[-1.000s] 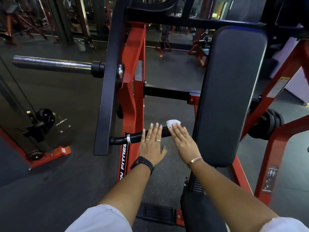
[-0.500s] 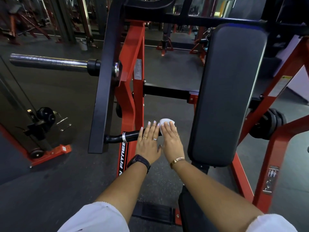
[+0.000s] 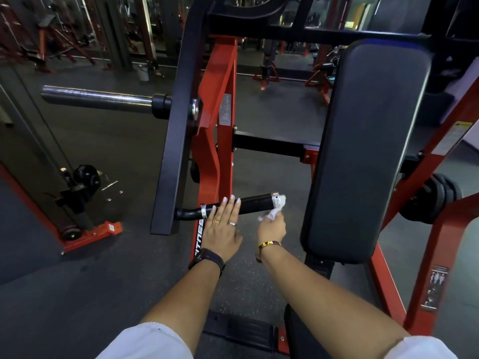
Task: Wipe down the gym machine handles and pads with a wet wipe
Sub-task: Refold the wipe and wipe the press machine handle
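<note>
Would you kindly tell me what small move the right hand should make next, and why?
Probably slide the wet wipe along the handle toward the left hand: the right hand pinches it at the handle's free end, and the grip between lies bare.

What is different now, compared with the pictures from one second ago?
The right hand slid the wet wipe rightward along the handle to its free end and now pinches it bunched there, no longer pressing it flat. The left hand stays flat on the handle.
</note>
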Demonstrator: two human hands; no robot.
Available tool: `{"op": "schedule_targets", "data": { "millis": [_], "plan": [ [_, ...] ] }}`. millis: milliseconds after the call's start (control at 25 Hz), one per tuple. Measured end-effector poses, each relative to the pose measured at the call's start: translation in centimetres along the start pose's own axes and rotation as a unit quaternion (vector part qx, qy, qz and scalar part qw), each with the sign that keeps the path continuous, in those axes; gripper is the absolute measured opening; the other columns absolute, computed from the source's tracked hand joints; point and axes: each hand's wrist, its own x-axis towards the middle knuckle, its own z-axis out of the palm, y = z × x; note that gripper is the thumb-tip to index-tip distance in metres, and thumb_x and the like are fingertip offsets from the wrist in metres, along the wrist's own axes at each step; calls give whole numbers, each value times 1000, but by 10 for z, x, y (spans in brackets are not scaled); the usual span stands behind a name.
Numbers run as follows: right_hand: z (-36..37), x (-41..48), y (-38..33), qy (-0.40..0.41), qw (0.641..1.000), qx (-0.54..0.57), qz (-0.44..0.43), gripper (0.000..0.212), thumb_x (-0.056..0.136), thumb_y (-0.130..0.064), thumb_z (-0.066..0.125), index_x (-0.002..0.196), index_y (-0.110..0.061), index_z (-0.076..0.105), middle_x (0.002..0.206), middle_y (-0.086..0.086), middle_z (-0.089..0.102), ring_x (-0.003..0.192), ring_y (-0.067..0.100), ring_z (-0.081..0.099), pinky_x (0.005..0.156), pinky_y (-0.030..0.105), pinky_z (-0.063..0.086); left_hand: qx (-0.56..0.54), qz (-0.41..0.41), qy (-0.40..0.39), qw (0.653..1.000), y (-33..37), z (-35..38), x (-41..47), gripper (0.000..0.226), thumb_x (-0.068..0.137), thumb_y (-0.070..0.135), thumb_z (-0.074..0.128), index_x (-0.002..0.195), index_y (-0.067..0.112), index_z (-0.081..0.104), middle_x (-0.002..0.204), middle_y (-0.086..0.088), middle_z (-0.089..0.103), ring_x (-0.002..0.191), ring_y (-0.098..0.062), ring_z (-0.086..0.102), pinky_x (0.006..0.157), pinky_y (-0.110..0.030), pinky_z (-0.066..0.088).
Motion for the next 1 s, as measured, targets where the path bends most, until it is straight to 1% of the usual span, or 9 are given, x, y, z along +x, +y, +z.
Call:
{"op": "schedule_targets", "data": {
  "millis": [120, 200, 360, 480, 600, 680, 800, 880, 1000],
  "plan": [
    [27, -19, 2, -109, 991, 14, 72, 30, 94, -2, 40, 71, -21, 41, 73, -1, 45, 62, 9, 44, 50, 13, 36, -6, -15, 7, 1000, -16, -4, -11, 89, 75, 19, 53, 152, 15, 8, 153, -10, 30, 143, -20, 19, 118, -38, 10],
    [48, -33, -4, -169, 982, 9, 82, 35, 95, -4, 41, 71, -26, 31, 74, -4, 41, 62, 5, 42, 55, 13, 39, -6, -51, 16, 999, -28, -8, -14, 73, 82, 25, 43, 149, 12, 17, 152, -11, 33, 141, -21, 21, 117, -36, 9],
    [75, -55, 2, -206, 975, 28, 81, 35, 89, 7, 34, 64, -17, 33, 55, -1, 45, 48, 11, 41, 45, 20, 35, 4, -60, 0, 998, -54, -15, -24, 86, 75, 28, 67, 147, 10, 22, 151, -11, 35, 140, -23, 29, 115, -35, 5],
    [72, -64, -1, -153, 987, 15, 51, 21, 89, 0, 42, 84, -13, 58, 73, 7, 60, 68, 21, 57, 62, 22, 45, 12, -57, 6, 998, -54, -16, -18, 69, 83, 33, 46, 145, 10, 27, 148, -11, 40, 136, -25, 39, 115, -37, 7],
    [59, -66, -7, -113, 983, -48, -139, 38, 90, -1, 45, 121, -13, 62, 109, 4, 65, 100, 17, 59, 83, 16, 41, 44, -45, -17, 998, -46, -8, -5, 58, 87, 33, 37, 138, 8, 45, 141, -12, 49, 135, -28, 41, 116, -41, 9],
    [51, -52, -2, -63, 940, -105, -317, 47, 87, 2, 38, 129, -7, 55, 124, 6, 61, 115, 20, 56, 98, 16, 36, 44, -43, -14, 998, -42, -3, -1, 51, 82, 25, 53, 130, 9, 55, 136, -11, 54, 135, -29, 40, 119, -41, 6],
    [37, -4, 18, 0, 783, -291, -549, 51, 82, -5, 31, 127, -3, 56, 129, 16, 58, 124, 32, 50, 112, 35, 22, -10, -61, 11, 998, -35, -7, -2, 83, 63, 8, 71, 141, 6, 42, 147, -12, 42, 139, -27, 33, 115, -44, 19],
    [36, 9, 22, -34, 726, -373, -578, 46, 82, -9, 35, 118, -4, 63, 121, 16, 63, 119, 33, 56, 112, 47, 24, -11, -58, 8, 998, -34, -8, -4, 92, 61, 9, 72, 145, 6, 34, 149, -10, 38, 140, -25, 30, 113, -44, 22],
    [45, 2, 25, -88, 652, -422, -624, 44, 83, -10, 37, 117, -1, 64, 118, 13, 65, 116, 27, 59, 116, 42, 21, -1, -75, -9, 997, -36, -2, -4, 91, 66, 14, 74, 145, 6, 31, 151, -8, 36, 142, -22, 27, 114, -41, 24]
  ]
}}
